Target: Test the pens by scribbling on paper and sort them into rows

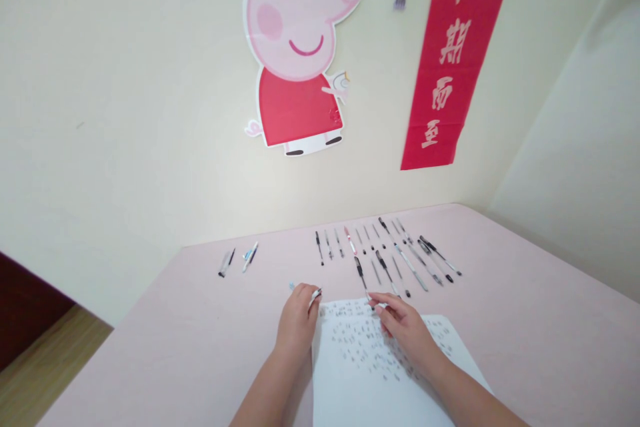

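My left hand (299,318) is closed beside the upper left corner of a white sheet of paper (345,393). From its fingers sticks the end of a white pen (315,294) with a dark tip; the rest is hidden in the hand. Over the top of the sheet, my right hand (403,328) pinches the near end of a black-and-clear pen (359,268), whose black end points away toward the wall. Small handwritten marks cover the upper part of the paper. A small light-blue piece (292,285) lies just behind my left hand.
Several pens and refills lie in rows beyond the paper, among them a pink pen (351,240) and a black pen (440,255). Farther left lie a blue-and-white pen (251,257) and clear pen parts (227,263). The pink table (200,333) meets a wall with a pig cutout (300,107).
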`<action>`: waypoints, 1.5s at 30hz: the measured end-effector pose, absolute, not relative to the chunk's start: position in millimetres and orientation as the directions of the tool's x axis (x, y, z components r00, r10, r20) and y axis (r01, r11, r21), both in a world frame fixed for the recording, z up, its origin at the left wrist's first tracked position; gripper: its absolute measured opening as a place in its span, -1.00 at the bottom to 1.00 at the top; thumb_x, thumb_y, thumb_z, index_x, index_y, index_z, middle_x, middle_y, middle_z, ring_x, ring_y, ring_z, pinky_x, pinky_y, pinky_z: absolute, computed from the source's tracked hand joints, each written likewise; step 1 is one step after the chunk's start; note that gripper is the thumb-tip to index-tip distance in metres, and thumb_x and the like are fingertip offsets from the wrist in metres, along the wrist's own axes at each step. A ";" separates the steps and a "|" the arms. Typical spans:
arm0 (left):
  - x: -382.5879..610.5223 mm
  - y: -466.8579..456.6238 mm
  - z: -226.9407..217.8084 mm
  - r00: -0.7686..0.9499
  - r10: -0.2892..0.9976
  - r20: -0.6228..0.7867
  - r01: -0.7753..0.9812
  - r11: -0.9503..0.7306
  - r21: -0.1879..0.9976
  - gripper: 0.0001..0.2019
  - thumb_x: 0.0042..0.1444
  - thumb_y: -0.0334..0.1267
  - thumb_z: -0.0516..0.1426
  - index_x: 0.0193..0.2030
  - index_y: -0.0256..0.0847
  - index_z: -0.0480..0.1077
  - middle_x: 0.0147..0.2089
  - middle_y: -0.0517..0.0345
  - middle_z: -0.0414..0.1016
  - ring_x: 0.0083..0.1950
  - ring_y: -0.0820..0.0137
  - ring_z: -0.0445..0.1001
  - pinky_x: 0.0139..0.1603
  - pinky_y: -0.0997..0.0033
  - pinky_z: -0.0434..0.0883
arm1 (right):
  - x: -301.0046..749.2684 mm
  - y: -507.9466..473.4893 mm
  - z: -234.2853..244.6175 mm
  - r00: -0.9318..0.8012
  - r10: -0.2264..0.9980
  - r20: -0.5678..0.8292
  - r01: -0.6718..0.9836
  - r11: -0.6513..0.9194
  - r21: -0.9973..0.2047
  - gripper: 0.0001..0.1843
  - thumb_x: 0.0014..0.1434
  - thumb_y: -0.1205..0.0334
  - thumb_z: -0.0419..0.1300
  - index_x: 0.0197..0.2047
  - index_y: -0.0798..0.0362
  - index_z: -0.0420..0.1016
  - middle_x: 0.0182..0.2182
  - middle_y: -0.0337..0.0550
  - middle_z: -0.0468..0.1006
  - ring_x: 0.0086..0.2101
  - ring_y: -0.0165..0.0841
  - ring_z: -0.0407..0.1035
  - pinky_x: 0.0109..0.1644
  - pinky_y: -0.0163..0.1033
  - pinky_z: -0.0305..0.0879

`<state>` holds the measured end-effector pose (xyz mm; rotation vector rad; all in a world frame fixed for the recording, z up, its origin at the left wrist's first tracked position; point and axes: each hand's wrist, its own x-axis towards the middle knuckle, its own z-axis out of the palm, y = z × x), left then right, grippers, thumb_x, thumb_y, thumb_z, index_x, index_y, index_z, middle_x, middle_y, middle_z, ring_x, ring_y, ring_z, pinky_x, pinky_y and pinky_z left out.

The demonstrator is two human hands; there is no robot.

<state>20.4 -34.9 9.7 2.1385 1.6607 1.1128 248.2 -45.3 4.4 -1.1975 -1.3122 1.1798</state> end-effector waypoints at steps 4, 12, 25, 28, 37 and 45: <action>21.7 -35.2 6.6 0.091 0.889 0.449 0.737 -0.364 0.570 -0.87 0.15 -0.31 0.00 -0.26 -0.17 0.37 -0.28 0.09 0.48 -0.22 0.32 0.45 -0.19 0.31 0.39 | 245.2 -47.4 6.6 -0.041 0.999 -0.029 0.030 -0.027 -0.999 -0.56 -0.05 -0.03 0.23 -0.18 0.10 0.53 -0.34 -0.07 0.53 -0.61 -0.48 0.22 -0.54 -0.31 0.20; 19.2 -38.5 1.0 0.145 0.885 0.443 0.716 -0.402 0.570 -0.87 0.12 -0.33 0.02 -0.28 -0.16 0.39 -0.29 0.12 0.52 -0.23 0.34 0.46 -0.18 0.32 0.39 | 226.7 -52.7 39.6 -0.178 0.958 -0.224 -0.053 -0.237 -0.970 -0.70 -0.07 0.18 0.19 -0.22 0.09 0.49 -0.29 -0.13 0.52 -0.58 -0.52 0.26 -0.56 -0.37 0.17; 17.6 -38.4 8.4 0.124 0.866 0.485 0.589 -0.458 0.666 -0.87 0.13 -0.26 0.05 -0.33 -0.19 0.41 -0.31 0.10 0.46 -0.24 0.38 0.43 -0.22 0.40 0.38 | 155.1 -32.8 26.5 -0.337 0.843 -0.419 -0.433 -0.534 -0.727 -0.95 -0.05 0.35 0.20 -0.50 0.13 0.41 -0.61 -0.29 0.38 -0.67 -0.60 0.16 -0.65 -0.50 0.06; 16.9 -38.6 7.7 0.117 0.876 0.467 0.585 -0.441 0.680 -0.88 0.13 -0.28 0.05 -0.31 -0.19 0.41 -0.29 0.09 0.45 -0.22 0.37 0.42 -0.21 0.38 0.39 | 149.0 -29.1 25.4 -0.323 0.831 -0.452 -0.471 -0.556 -0.685 -0.93 -0.05 0.37 0.21 -0.53 0.13 0.39 -0.64 -0.32 0.35 -0.68 -0.62 0.13 -0.66 -0.52 0.01; 15.9 -37.3 9.7 0.097 0.870 0.484 0.614 -0.435 0.659 -0.90 0.12 -0.30 0.07 -0.27 -0.18 0.41 -0.27 0.10 0.45 -0.20 0.38 0.43 -0.17 0.40 0.38 | 149.0 -20.3 14.9 -0.241 0.910 -0.337 -0.512 -0.414 -0.752 -0.75 -0.14 0.18 0.34 -0.50 0.10 0.36 -0.69 -0.40 0.26 -0.65 -0.58 0.11 -0.61 -0.49 0.03; 11.5 -33.5 2.2 0.066 0.872 0.485 0.715 -0.381 0.587 -0.81 0.12 -0.41 0.00 -0.18 -0.20 0.39 -0.17 0.05 0.43 -0.11 0.33 0.40 -0.08 0.31 0.38 | 151.7 -22.7 11.7 -0.098 0.995 0.015 -0.261 -0.011 -0.965 -0.70 -0.05 0.01 0.28 -0.37 0.05 0.39 -0.60 -0.33 0.37 -0.61 -0.48 0.21 -0.57 -0.37 0.14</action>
